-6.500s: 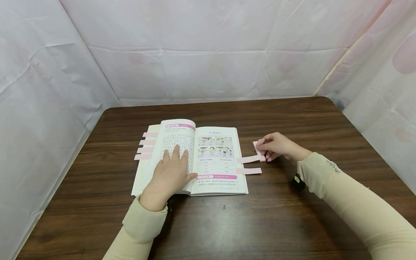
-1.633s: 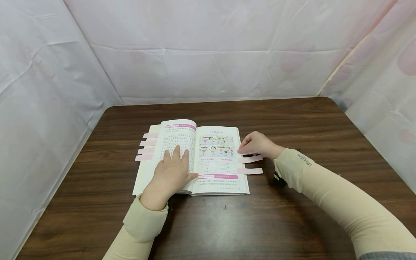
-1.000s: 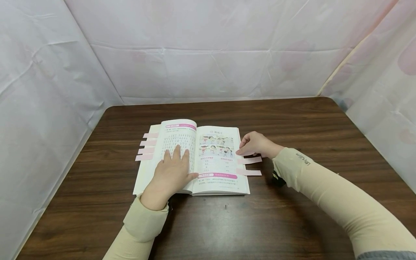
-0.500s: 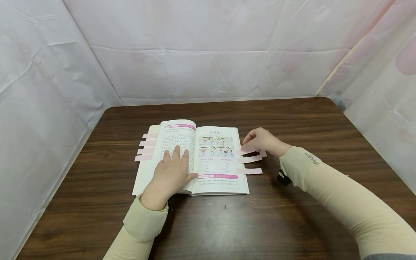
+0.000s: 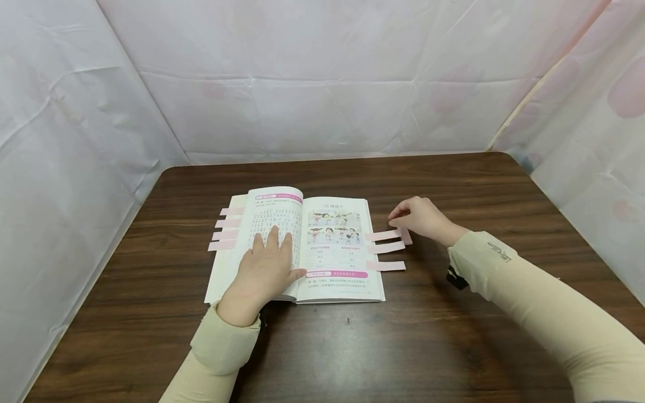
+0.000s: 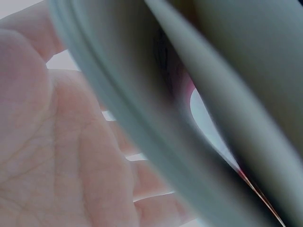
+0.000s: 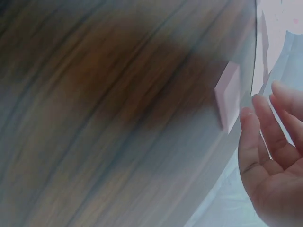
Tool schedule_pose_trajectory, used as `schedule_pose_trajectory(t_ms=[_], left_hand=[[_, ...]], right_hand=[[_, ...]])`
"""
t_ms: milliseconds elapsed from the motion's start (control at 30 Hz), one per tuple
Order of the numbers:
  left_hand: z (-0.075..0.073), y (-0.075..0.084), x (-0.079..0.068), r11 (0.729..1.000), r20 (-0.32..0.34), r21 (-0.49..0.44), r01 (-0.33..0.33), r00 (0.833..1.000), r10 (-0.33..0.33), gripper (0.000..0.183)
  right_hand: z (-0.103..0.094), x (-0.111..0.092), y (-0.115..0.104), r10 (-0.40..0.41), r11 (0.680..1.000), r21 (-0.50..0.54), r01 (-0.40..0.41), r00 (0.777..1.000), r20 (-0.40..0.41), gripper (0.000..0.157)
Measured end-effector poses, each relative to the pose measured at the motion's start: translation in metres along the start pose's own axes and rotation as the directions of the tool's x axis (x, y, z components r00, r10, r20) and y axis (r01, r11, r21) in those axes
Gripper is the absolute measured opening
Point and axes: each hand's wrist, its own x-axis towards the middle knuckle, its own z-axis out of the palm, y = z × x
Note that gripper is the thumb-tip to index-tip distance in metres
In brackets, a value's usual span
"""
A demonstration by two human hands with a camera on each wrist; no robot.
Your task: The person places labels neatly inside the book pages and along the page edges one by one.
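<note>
A book lies open on the table. My left hand rests on its left page with the fingers straight and spread. In the left wrist view the palm shows beside the curved page edges. Three pink sticky strips stick out past the right page's edge. My right hand hovers by the topmost strip, at the pink sticky-note pad, which is partly hidden. In the right wrist view the pad lies on the table, apart from the loosely bent fingers, which hold nothing visible.
Several more pink strips jut from the book's left side. The dark wooden table has rounded far corners. Pale plastic sheeting hangs behind it and at both sides.
A third, topmost strip now sits on the right page. My right hand went from the pad to the page edge, pressed there, then drew back right. The left hand stayed put.
</note>
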Motion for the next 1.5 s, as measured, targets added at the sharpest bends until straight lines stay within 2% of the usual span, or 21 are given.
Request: schedule_pose_trajectory(t_ms=[233,400,633,933,1233,1500], left_hand=[[0.002,-0.001,0.000,1.000,0.007,0.000,0.009,1.000,-0.009,0.082],[0.002,-0.001,0.000,1.000,0.007,0.003,0.012,1.000,-0.012,0.082],[0.002,-0.001,0.000,1.000,-0.004,0.009,0.004,1.000,-0.004,0.082],[0.002,-0.001,0.000,1.000,0.000,0.008,0.004,1.000,-0.004,0.082],[0.002,-0.001,0.000,1.000,-0.005,0.007,0.000,1.000,0.000,0.082],[0.001,0.000,-0.001,1.000,-0.002,0.009,-0.003,1.000,0.003,0.081]], right_hand=[[-0.005,-0.009,0.012,-0.121,0.991,-0.057,0.119,0.992,-0.023,0.022],[-0.005,-0.015,0.022,-0.218,0.971,-0.092,0.221,0.975,0.035,0.036],[-0.002,-0.021,0.032,-0.266,0.942,-0.190,0.278,0.960,0.086,0.047],[-0.003,-0.024,0.035,-0.288,0.937,-0.178,0.299,0.954,0.087,0.041],[-0.007,-0.024,0.036,-0.278,0.955,-0.075,0.287,0.954,0.113,0.029],[-0.005,-0.023,0.033,-0.359,0.926,-0.117,0.359,0.933,0.023,0.019]])
